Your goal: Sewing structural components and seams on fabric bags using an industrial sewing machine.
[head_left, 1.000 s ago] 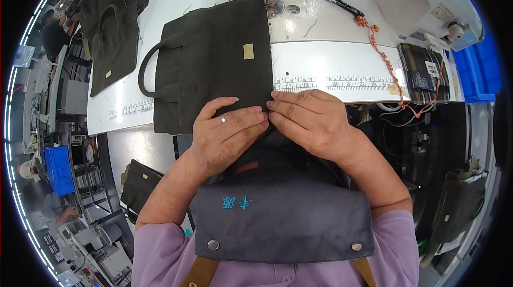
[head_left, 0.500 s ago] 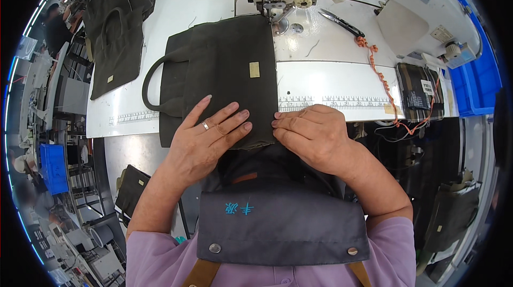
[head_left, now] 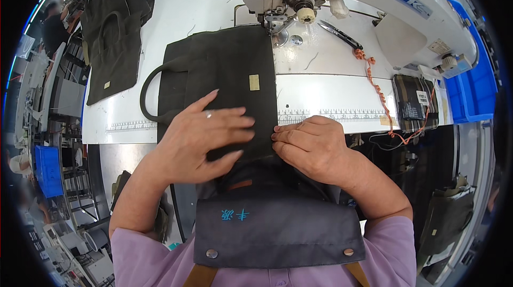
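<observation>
So the dark olive bag [head_left: 230, 57] lies flat on the white bench [head_left: 342, 89], handle [head_left: 151, 95] out to the left, and a small pale label [head_left: 254, 82] shows on the fabric. Its far right corner sits right at the needle area of the sewing machine [head_left: 417, 36], and the near end pokes past the bench's front edge.

Left hand [head_left: 206, 137] is over the near part of the bag, grip wide apart, fingers spread and kinda blurry, so can't tell if it's pressing down. Right hand [head_left: 312, 145] has its fingers bunched together at the bag's right edge, near the front; can't tell if that grip is actually pinching the fabric.

Black snips [head_left: 341, 36] lie right of the needle with a coiled orange cord [head_left: 377, 87] trailing off them, and more olive bags [head_left: 115, 46] are over on the left.
</observation>
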The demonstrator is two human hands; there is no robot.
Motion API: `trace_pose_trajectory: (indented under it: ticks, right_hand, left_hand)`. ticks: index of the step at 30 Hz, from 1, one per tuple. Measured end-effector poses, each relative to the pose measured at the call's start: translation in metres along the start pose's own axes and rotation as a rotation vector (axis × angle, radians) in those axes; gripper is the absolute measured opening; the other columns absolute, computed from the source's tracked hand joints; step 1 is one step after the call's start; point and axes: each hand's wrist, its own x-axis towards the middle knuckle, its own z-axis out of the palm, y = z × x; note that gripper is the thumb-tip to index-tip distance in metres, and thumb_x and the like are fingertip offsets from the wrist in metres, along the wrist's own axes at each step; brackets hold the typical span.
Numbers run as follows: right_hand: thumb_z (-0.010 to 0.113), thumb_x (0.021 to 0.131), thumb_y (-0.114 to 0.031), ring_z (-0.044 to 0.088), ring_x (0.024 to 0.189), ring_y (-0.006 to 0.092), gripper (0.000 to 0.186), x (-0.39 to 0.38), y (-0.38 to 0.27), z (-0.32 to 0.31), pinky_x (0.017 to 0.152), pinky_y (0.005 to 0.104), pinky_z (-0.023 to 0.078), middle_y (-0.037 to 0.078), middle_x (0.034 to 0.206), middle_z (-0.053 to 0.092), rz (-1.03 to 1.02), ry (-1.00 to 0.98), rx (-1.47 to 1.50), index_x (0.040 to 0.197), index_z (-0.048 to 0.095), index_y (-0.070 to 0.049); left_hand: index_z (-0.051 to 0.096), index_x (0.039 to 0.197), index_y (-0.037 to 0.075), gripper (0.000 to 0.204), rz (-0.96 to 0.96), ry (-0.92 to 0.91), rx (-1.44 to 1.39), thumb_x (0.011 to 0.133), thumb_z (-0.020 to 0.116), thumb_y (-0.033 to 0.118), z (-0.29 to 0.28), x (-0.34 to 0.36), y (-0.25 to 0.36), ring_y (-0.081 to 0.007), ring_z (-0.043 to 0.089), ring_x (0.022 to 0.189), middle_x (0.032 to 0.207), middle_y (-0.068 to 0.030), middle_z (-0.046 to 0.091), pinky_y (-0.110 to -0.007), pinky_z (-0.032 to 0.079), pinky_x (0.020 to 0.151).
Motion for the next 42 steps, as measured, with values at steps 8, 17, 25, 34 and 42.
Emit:
trace_pose_trajectory:
  ticks: [8,17,25,34,42]
  right_hand:
    - [0.077,0.076,-0.009,0.075,0.088,0.0135,0.011,0.005,0.001,-0.002,0.069,0.0278,0.055,0.001,0.094,0.075,-0.014,-0.005,-0.024,0.085,0.071,-0.009]
    - [0.073,0.073,-0.011,0.065,0.069,0.0194,0.013,0.024,0.037,0.007,0.059,0.0345,0.05,0.002,0.076,0.059,0.027,0.042,0.013,0.081,0.063,-0.009]
    - [0.08,0.075,-0.007,0.068,0.069,0.0246,0.014,0.047,0.071,0.005,0.06,0.0372,0.053,0.004,0.078,0.067,0.055,-0.079,-0.007,0.08,0.067,-0.007]
    - [0.075,0.077,-0.011,0.067,0.071,0.0271,0.009,0.063,0.107,0.016,0.062,0.0413,0.053,0.005,0.074,0.063,0.081,-0.004,0.025,0.08,0.068,-0.006]
    - [0.074,0.084,-0.016,0.07,0.079,0.0252,0.008,0.061,0.121,0.027,0.065,0.0396,0.055,0.003,0.083,0.069,0.151,0.076,-0.055,0.088,0.075,-0.009]
  left_hand:
    - [0.063,0.136,0.013,0.051,-0.021,0.172,0.198,0.09,0.074,0.03,0.034,0.052,-0.026,-0.0281,0.048,0.144,0.15,-0.008,0.055,-0.06,0.03,0.12]
    - [0.068,0.133,0.018,0.049,-0.004,0.261,0.192,0.087,0.077,0.03,0.029,0.074,-0.058,-0.0301,0.048,0.143,0.147,-0.0098,0.055,-0.061,0.029,0.121]
    - [0.074,0.121,0.013,0.039,0.052,0.351,0.316,0.089,0.075,0.035,0.018,0.097,-0.09,-0.0249,0.055,0.135,0.134,-0.0071,0.065,-0.055,0.03,0.122]
    - [0.078,0.108,0.009,0.032,0.024,0.393,0.358,0.094,0.068,0.036,0.008,0.12,-0.122,-0.0196,0.067,0.115,0.118,-0.0049,0.074,-0.045,0.033,0.121]
    - [0.078,0.105,0.008,0.026,0.071,0.342,0.377,0.091,0.071,0.029,-0.008,0.123,-0.128,-0.0214,0.067,0.113,0.114,-0.0065,0.075,-0.044,0.04,0.113]
